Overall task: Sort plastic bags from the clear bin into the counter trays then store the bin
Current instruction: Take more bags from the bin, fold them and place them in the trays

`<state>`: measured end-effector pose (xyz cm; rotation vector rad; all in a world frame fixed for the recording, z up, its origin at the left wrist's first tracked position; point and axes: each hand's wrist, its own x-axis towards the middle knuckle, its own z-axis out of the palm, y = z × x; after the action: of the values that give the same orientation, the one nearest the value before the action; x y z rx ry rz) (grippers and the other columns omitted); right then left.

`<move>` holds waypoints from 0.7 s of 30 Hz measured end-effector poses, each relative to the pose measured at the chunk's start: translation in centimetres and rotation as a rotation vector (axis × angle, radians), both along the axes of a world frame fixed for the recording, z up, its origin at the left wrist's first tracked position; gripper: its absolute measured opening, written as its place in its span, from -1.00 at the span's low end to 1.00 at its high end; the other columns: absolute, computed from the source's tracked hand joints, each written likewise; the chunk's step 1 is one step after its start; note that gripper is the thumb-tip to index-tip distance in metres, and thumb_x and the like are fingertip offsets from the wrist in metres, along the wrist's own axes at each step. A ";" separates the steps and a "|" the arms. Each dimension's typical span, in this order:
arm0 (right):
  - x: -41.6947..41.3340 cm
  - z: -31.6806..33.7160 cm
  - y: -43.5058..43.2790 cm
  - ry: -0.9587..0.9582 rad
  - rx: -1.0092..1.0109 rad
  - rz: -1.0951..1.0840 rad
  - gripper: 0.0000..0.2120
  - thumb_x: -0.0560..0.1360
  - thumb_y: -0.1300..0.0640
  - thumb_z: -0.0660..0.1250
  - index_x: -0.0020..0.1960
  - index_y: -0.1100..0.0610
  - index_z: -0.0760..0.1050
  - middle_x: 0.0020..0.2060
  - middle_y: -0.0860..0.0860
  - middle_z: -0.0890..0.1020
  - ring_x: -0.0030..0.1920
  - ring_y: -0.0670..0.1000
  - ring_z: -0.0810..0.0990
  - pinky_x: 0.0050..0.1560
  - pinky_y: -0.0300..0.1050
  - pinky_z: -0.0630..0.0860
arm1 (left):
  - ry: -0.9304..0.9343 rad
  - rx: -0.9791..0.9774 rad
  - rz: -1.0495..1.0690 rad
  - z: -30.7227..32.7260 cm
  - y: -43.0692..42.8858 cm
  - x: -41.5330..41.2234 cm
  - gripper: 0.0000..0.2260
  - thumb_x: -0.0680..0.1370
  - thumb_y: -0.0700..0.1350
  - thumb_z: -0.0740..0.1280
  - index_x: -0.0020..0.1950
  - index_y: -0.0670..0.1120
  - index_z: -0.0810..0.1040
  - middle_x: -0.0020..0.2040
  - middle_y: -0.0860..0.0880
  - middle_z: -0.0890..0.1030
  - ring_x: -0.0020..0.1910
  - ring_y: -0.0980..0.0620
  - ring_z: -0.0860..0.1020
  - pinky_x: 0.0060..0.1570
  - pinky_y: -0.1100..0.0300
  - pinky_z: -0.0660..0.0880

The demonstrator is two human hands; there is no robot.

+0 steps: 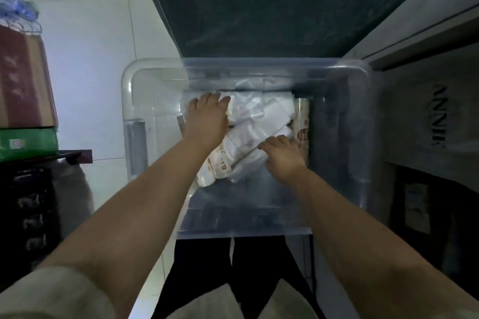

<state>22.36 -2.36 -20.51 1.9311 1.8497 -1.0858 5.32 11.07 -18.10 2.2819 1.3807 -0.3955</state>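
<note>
Head: bag rolls (pixel 261 122) lying diagonally.

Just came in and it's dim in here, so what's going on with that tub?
A person is leaning over a clear bin that sits on the floor by a dark counter. Both bare hands are down inside it. The left hand lies flat on a heap of white plastic bags, and the right hand presses on the near side of the same heap. Nothing has been lifted out at this moment; whether the fingers have closed on a bag cannot be told.
</note>
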 end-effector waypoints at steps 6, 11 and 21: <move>-0.3 -4.6 0.1 -0.103 0.036 0.277 -0.49 0.33 0.30 0.30 0.27 0.09 0.39 0.21 0.11 0.41 0.26 0.21 0.29 0.30 0.24 0.08 | 0.173 -0.011 -0.112 -6.0 2.6 1.3 -0.53 0.55 -0.12 0.24 0.46 -0.08 0.28 0.39 -0.14 0.41 0.38 -0.19 0.30 0.39 -0.11 0.16; -1.0 -5.6 -0.2 -0.238 0.042 0.385 -0.49 0.36 0.33 0.29 0.30 0.20 0.30 0.21 0.17 0.35 0.22 0.25 0.29 0.31 0.31 0.14 | 0.261 -0.007 -0.061 -7.3 1.5 1.5 -0.36 0.47 0.06 0.38 0.44 -0.14 0.21 0.32 -0.21 0.38 0.29 -0.23 0.31 0.30 -0.14 0.20; 0.5 -3.3 -1.0 -0.140 0.236 0.300 -0.60 0.08 0.37 0.44 -0.09 0.22 0.56 -0.23 0.15 0.59 -0.15 0.20 0.57 0.10 0.14 0.49 | 0.364 -0.101 -0.013 -5.6 0.9 2.4 -0.50 0.39 -0.03 0.42 0.26 -0.13 0.38 0.19 -0.16 0.46 0.20 -0.19 0.38 0.20 -0.09 0.29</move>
<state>22.84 -3.41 -23.82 1.7157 2.1765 -0.6500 7.68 11.96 -23.72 2.2109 1.4741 -0.9011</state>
